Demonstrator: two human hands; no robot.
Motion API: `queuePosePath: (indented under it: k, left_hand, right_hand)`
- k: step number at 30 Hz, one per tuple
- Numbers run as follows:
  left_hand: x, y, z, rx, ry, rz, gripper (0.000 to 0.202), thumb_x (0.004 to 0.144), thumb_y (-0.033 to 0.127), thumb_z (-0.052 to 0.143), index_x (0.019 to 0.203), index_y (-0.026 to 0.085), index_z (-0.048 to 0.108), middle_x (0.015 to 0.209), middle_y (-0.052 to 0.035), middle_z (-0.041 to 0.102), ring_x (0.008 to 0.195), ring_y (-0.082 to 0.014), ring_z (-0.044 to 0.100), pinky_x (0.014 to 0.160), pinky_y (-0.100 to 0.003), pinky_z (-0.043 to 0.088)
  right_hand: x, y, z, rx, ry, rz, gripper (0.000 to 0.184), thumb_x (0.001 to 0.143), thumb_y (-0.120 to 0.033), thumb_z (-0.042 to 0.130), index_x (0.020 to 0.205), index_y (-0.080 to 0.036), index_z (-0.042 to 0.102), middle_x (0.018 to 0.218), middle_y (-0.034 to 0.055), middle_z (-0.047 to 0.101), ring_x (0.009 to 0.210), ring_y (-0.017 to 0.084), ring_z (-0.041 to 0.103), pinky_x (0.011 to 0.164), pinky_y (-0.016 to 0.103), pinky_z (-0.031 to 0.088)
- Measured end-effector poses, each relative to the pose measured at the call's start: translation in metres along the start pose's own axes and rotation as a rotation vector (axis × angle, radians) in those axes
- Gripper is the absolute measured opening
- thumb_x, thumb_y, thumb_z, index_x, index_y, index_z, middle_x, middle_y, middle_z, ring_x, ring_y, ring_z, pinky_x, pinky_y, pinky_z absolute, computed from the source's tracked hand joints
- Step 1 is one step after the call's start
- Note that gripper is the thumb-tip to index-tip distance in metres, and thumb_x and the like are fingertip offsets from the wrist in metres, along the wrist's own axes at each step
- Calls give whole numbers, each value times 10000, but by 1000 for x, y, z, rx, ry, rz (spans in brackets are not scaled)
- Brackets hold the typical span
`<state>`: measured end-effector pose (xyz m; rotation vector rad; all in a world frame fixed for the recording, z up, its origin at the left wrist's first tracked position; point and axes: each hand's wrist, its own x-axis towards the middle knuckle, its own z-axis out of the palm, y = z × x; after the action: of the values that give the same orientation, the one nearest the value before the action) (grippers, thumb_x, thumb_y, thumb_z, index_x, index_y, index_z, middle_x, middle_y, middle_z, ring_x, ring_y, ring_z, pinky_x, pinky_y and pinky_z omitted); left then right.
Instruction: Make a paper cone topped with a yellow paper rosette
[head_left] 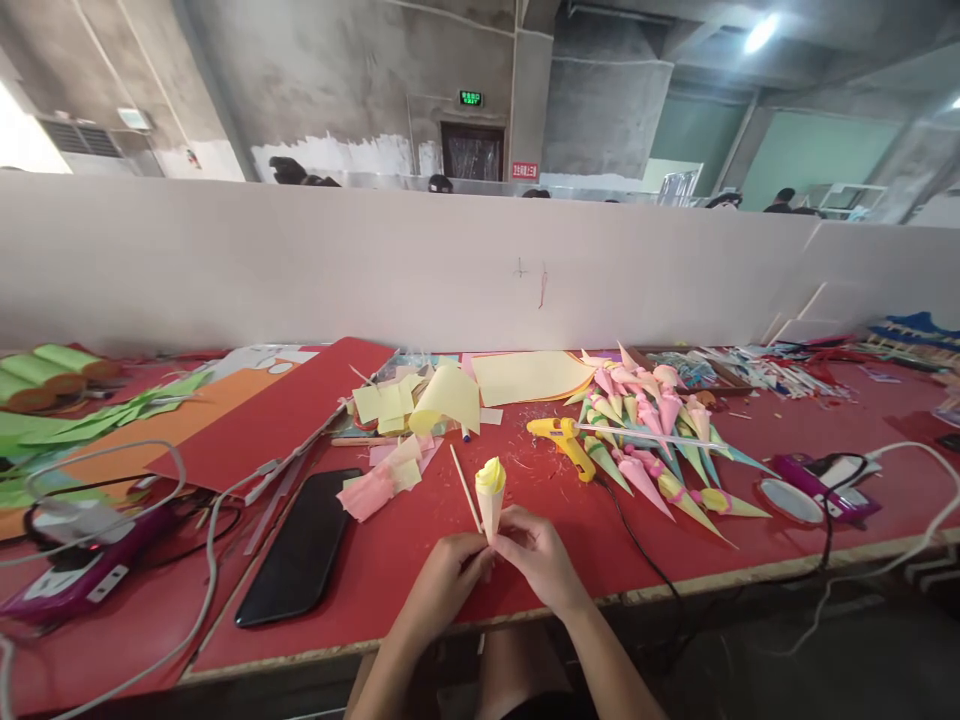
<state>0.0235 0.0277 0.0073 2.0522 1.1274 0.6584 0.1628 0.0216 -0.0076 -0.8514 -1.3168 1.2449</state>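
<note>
Both hands meet at the near edge of the red table (375,590). My left hand (448,577) and my right hand (534,558) pinch the lower tip of a small paper cone (490,497), cream-coloured with a yellow crepe swirl on top, held upright. A thin wooden stick (465,487) lies just left of the cone. A yellow glue gun (559,438) rests beyond the right hand, beside a pile of finished pink, green and yellow cones (660,440).
A black phone (302,545) lies left of the hands. Yellow paper sheets (525,377) and pink crepe scraps (379,485) sit behind. Purple devices (79,575) with cables lie at both sides. A white partition (450,265) backs the table. Green rolls (45,370) are far left.
</note>
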Motion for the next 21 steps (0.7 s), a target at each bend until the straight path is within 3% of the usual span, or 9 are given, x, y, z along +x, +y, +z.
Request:
queuePosePath:
  k: [5,13,21]
  left_hand:
    - [-2,-3,4,28,18,21,346,845,279,315,594,151,515,555,3,531,535,-101,477,552,-184,354]
    - [-1,-5,5,-1,51,10,308,802,276,395,567,136,536,512,18,499,499,-88,417,501,-177,316]
    - [0,0,0,-257,72,-98,365,756,369,478,492,128,552,464,15,519,491,-90,443,510,-181,325]
  right_hand:
    - [-1,4,0,-75,32,12,138,748,-278,563,746,-147,607,729,26,556,706,148,528,650,250,421]
    - [-3,2,3,-172,52,-12,163,757,-273,549,735,-143,644,712,37,573,705,155,534,641,247,426]
    - [-2,-3,5,-29,44,13,229,753,-338,551,814,-153,673,711,29,578,686,146,536,593,227,428]
